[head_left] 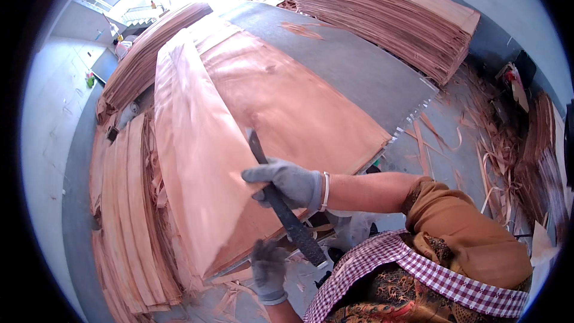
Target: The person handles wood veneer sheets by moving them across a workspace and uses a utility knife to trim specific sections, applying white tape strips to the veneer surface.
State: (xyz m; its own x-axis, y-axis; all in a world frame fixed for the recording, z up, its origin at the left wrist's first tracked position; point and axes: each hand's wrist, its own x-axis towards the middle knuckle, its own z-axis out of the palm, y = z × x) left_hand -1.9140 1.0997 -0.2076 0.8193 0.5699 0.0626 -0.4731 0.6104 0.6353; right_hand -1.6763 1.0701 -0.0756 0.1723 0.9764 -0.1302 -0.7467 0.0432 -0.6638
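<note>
My right hand [291, 183], in a grey work glove, is closed around a long, flat, dark knife [297, 233]. Its pointed end rises past my fingers over the wood, and its squared end slants down toward my body. Under this hand lies a loose, pale reddish veneer sheet [197, 149], which runs lengthwise over the left part of a wider veneer sheet [287, 98] on the table. My left hand [269, 272], also gloved in grey, is low beside the near edge of the veneer. Its fingers are blurred, and I see nothing clearly held in them.
A tall veneer stack [382, 18] stands on the far right of the grey tabletop [353, 66]. Another stack [152, 42] is at the far left. Narrow veneer strips [122, 203] are piled left of the table. Scraps [484, 161] litter the floor at right.
</note>
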